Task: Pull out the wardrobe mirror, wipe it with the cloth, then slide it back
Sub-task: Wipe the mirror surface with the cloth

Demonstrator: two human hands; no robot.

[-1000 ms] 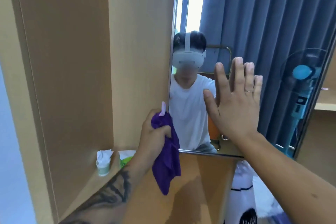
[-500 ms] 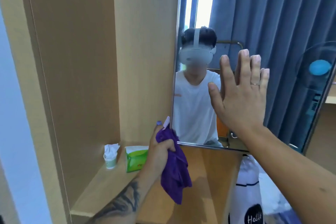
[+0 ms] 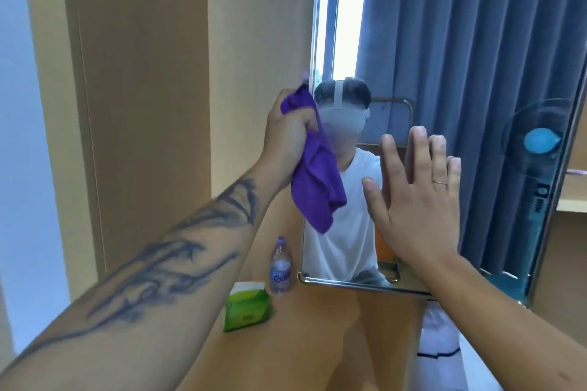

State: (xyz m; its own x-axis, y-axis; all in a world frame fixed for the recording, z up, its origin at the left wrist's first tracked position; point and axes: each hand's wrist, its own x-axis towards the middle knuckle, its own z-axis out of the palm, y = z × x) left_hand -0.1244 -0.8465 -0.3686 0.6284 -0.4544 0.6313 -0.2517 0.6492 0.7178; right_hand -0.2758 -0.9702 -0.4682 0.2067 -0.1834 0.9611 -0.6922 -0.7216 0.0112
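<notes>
The tall wardrobe mirror (image 3: 444, 41) stands pulled out to the right of the wooden wardrobe panel, its metal-framed lower edge above the shelf. My left hand (image 3: 287, 133) grips a bunched purple cloth (image 3: 317, 174) at the mirror's left edge, at about head height of the reflection; most of the cloth hangs down over the glass. My right hand (image 3: 419, 200) lies flat against the glass with fingers straight and spread, a ring on one finger. The mirror reflects a person in a white shirt, a blue curtain and a fan.
On the wooden shelf (image 3: 317, 343) below the mirror stand a small water bottle (image 3: 280, 267) and a green tissue pack (image 3: 247, 306). Wooden wardrobe panels (image 3: 143, 105) rise at the left. A white bag (image 3: 440, 343) sits lower right.
My left hand has lifted the purple cloth from the mirror's lower left corner up along its left edge. My right hand stays flat on the glass. The view has shifted, revealing the bottle.
</notes>
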